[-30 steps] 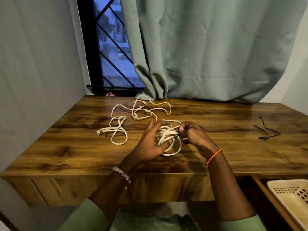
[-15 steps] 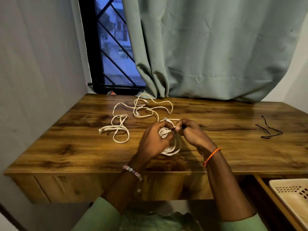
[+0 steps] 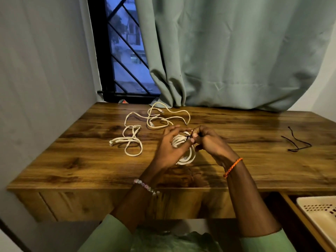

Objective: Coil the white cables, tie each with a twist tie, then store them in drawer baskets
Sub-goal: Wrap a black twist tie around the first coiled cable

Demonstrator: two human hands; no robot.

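Note:
A coiled white cable [image 3: 187, 157] stands upright over the middle of the wooden desk [image 3: 72, 160], held between both hands. My left hand [image 3: 169, 148] grips the coil's left side, thumb across the strands and fingers stretched behind it. My right hand [image 3: 209, 142] pinches a black twist tie [image 3: 189, 136] at the top of the coil. Loose white cables lie behind: one looped at the left [image 3: 131, 140], another sprawled near the curtain [image 3: 163, 119].
Two black twist ties [image 3: 296, 140] lie on the desk at the right. An open drawer with a cream perforated basket [image 3: 323, 213] shows at the lower right. A wall stands on the left; a window and a green curtain [image 3: 227, 51] are behind.
Both hands have lifted the coil slightly and turned it; my right hand's fingers have worked the black tie at the top of the coil. The loose cables have not moved.

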